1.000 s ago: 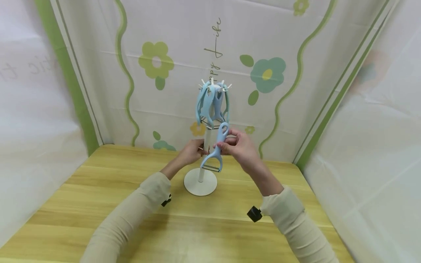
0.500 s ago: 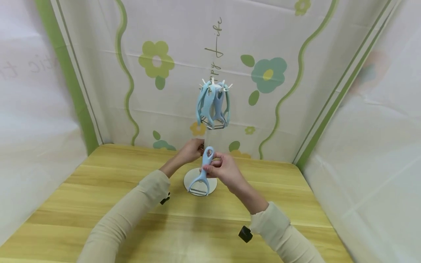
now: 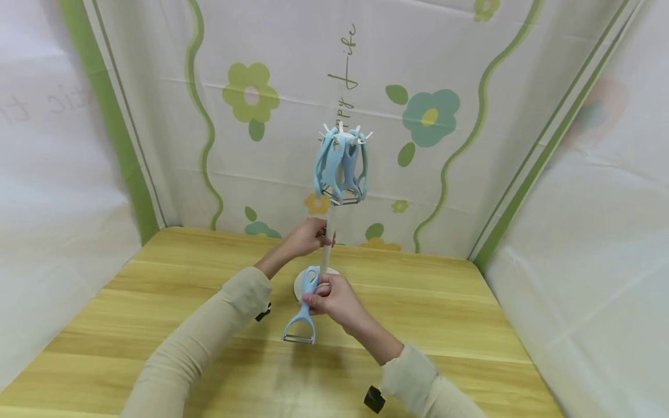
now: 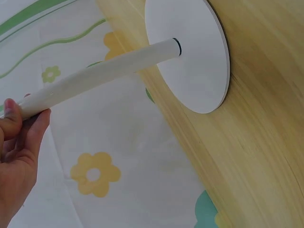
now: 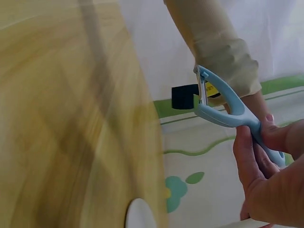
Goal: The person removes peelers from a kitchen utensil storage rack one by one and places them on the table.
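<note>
Peeler (image 5: pixel 247 119): right fingers (image 5: pixel 243 154) pinching
Pole (image 4: pixel 109 68): peeler's one o'clock, my left fingers (image 4: pixel 38 133) gripping
Desk (image 3: pixel 460 337): edge at twelve, curtain (image 3: pixel 308 87) beyond

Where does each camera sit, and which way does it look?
Head: on the person's head, facing forward and down at the table and white stand; left hand, right hand and both sleeves show.
Left wrist: on that wrist, facing along the pole to its round base; the left hand grips the pole.
Right wrist: on that wrist, facing the blue peeler; the right hand holds it, left sleeve behind.
Head and right wrist share the peeler.
</note>
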Available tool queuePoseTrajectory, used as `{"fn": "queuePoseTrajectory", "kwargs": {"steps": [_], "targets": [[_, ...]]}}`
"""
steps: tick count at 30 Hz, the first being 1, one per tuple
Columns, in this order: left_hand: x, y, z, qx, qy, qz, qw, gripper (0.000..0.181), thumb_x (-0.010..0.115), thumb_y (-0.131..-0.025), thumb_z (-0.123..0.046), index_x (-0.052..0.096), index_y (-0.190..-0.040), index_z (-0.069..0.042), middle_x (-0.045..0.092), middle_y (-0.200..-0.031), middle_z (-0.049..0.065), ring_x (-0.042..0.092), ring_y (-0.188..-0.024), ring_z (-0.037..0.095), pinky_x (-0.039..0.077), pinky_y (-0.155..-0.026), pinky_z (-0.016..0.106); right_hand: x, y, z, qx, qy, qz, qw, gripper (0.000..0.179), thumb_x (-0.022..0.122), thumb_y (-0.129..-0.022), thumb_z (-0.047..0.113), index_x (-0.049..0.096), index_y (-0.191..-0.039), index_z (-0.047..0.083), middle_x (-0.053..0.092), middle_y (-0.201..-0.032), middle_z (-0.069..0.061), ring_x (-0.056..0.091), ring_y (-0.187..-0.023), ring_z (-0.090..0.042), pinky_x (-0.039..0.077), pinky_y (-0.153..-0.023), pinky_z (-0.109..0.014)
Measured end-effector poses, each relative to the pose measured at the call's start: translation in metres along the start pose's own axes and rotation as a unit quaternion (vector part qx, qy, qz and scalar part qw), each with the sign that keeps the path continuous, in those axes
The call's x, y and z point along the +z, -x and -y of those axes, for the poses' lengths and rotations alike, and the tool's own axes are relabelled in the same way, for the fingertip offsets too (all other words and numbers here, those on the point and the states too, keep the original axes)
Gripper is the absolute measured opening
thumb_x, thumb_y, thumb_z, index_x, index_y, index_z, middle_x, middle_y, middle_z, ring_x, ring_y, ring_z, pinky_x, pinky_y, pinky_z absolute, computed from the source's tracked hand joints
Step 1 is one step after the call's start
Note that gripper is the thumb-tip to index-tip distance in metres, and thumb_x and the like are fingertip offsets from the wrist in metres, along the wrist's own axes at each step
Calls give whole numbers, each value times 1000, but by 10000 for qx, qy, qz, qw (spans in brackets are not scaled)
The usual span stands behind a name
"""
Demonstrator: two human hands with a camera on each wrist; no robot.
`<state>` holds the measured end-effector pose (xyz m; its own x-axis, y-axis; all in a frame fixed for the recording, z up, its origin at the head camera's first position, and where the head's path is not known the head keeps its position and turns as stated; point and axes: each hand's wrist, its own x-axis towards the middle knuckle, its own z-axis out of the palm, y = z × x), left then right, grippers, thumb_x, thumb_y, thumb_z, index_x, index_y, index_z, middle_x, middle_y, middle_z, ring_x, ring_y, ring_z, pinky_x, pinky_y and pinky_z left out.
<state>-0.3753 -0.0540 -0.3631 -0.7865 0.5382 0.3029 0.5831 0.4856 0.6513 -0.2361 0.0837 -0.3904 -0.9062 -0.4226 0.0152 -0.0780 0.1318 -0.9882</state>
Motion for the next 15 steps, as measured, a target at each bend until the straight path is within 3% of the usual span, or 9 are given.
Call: {"fn": "queuePoseTrajectory", "kwargs": {"steps": [8,15], "targets": [[0,0,-2,-25,-35,-13,10000,7,66,-92,1,70,-91,-5,75,-87,7,71,-83,15,58,-76,28,17,2,-25,154,-128,-9,9998,10,66,-92,-3,58,-96,-6,74,-84,-25,75,-79,-20,63,-72,-35],[1,1,-3,-135,-20,28,9999,6,65,-93,1,69,-92,-3,75,-89,9,71,-86,19,58,-77,29,36,1,-48,388,-216,29,9990,12,68,-90,-4,60,-97,-8,73,-86,-29,75,-74,-21,63,-71,-40]]}}
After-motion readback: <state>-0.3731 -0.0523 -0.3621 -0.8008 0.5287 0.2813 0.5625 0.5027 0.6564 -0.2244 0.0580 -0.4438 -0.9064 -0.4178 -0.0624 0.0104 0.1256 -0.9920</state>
